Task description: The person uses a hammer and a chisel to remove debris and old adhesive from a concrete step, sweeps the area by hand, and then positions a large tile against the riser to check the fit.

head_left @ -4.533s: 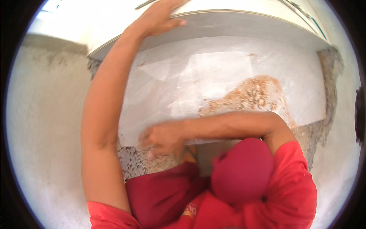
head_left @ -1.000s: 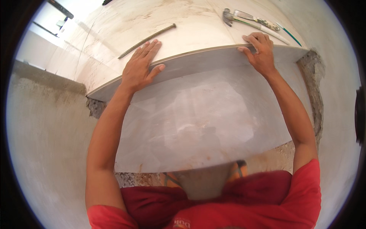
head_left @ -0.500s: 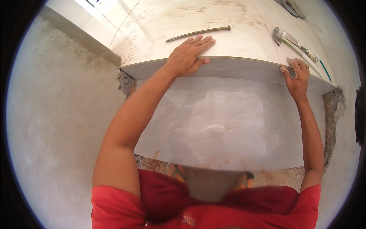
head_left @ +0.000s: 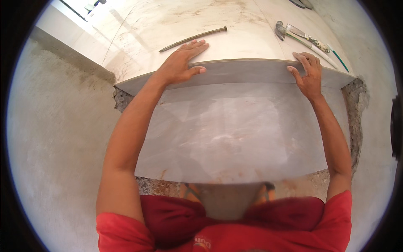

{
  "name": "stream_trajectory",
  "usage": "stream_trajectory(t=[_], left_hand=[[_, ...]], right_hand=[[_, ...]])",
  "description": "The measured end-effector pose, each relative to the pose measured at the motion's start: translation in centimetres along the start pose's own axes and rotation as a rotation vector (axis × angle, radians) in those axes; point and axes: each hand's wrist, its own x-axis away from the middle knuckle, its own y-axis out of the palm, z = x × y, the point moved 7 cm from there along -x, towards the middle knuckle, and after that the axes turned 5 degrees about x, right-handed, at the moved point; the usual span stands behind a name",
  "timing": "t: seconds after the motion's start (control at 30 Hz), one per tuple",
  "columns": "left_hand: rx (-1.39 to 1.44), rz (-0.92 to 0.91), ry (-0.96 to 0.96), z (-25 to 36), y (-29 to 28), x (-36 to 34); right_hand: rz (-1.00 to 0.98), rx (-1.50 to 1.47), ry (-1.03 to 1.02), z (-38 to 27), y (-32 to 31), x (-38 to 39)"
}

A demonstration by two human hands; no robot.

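A grey riser tile (head_left: 247,71) stands upright along the front of a pale upper tiled surface (head_left: 142,50). My left hand (head_left: 180,65) lies over its top edge, fingers stretched flat on the pale tile and thumb spread along the grey face. Just beyond those fingertips is a long, slightly bent metal rod (head_left: 193,39), like a big spike. Farther right, my right hand (head_left: 310,75) rests on the same edge, its fingers bent over the top and the thumb apart in front. A wide grey step tile (head_left: 226,130) lies below, between my forearms.
A hammer (head_left: 304,42), a tool with a speckled handle (head_left: 317,44) and a thin green stick (head_left: 341,61) lie past my right hand. Plastered walls flank the step at left (head_left: 67,126) and right (head_left: 375,126). Rough broken masonry (head_left: 355,113) borders the tiles. My feet are below the step tile.
The whole scene has shifted left in the picture as my head view moved. Both hands keep nearly the same places on the tile edge.
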Motion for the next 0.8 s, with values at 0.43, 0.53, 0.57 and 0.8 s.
stream_trajectory(t=[0.43, 0.53, 0.57, 0.8], left_hand=[[0.194, 0.526, -0.749, -6.4, -2.3, 19.5], [0.562, 0.82, -1.223, -11.8, -1.3, 22.5], [0.615, 0.926, -1.305, -12.7, -0.9, 23.0], [0.28, 1.023, -1.415, -16.6, 1.6, 24.6]], right_hand=[[0.014, 0.091, -0.033, -0.4, 0.7, 0.7], [0.023, 0.129, -0.02, 0.1, 0.8, 0.9], [0.029, 0.148, -0.015, 0.3, 0.8, 1.0], [0.017, 0.124, -0.004, 0.0, 0.4, 0.7]])
